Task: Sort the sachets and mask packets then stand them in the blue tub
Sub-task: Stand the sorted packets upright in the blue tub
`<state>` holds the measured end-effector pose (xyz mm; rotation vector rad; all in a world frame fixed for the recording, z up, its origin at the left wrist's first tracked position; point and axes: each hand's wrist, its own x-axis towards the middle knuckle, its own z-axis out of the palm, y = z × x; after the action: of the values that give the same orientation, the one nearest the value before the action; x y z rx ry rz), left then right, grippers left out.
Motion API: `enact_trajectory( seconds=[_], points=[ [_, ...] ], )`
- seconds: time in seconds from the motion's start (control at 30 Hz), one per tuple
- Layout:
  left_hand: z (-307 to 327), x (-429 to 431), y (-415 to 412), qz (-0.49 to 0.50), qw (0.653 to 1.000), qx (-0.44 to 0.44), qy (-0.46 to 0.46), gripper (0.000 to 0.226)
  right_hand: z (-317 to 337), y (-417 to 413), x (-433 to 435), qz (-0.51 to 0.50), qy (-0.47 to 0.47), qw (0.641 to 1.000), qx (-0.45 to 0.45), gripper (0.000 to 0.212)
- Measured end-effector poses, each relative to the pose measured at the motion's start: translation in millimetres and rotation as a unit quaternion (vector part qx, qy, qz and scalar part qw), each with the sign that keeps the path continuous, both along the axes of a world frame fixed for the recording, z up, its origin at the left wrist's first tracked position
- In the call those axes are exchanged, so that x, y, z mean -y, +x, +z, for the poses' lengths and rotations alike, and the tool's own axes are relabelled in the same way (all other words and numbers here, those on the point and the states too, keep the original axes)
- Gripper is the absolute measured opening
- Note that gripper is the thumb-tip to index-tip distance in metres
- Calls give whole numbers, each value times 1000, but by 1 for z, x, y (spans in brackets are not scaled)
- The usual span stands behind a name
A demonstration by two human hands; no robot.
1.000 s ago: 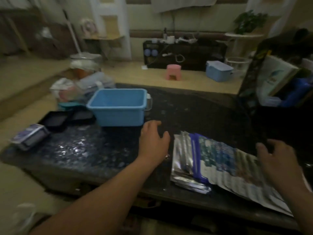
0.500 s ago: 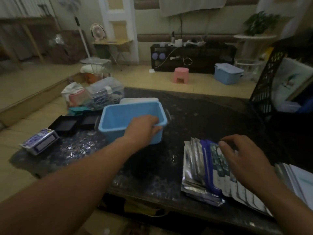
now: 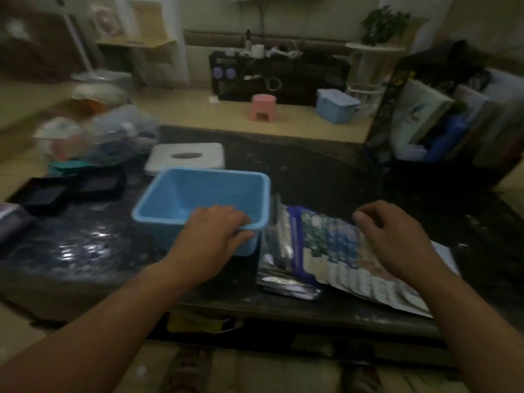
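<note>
Blue tub (image 3: pixel 181 194) gripped at near rim by left hand (image 3: pixel 215 231), packets (image 3: pixel 326 248) (fanned) just right, under relaxed right hand (image 3: pixel 397 236)

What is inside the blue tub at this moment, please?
The blue tub shows only its bare floor and walls; nothing stands in it. The left hand grips the near rim and hides the near corner inside.

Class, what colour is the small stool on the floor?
Pink stool, seen in the head view.
</note>
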<state>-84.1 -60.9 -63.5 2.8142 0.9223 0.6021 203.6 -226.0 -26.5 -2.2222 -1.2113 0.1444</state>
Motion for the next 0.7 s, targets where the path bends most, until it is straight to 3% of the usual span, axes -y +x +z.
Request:
enact_trajectory(
  seconds=[0.17,0.27,0.33,0.4,0.53,0.7],
  points=[
    [1,0,13,22,999,43,6,49,-1,63,26,-112,35,993,-17,23],
    [16,8,12,35,992,121,-7,26,-2,103,53,-209,50,974,-68,22],
    [24,18,15,24,980,191,-39,17,-11,125,69,-255,-2,962,-101,24],
    [30,29,22,9,973,219,-69,17,-25,136,78,-281,-91,944,-146,42],
    [34,39,34,6,975,216,-57,21,-47,129,76,-275,-217,906,-238,103],
    [42,49,33,10,969,239,-61,15,-47,122,63,-279,-212,892,-286,106]
  ],
)
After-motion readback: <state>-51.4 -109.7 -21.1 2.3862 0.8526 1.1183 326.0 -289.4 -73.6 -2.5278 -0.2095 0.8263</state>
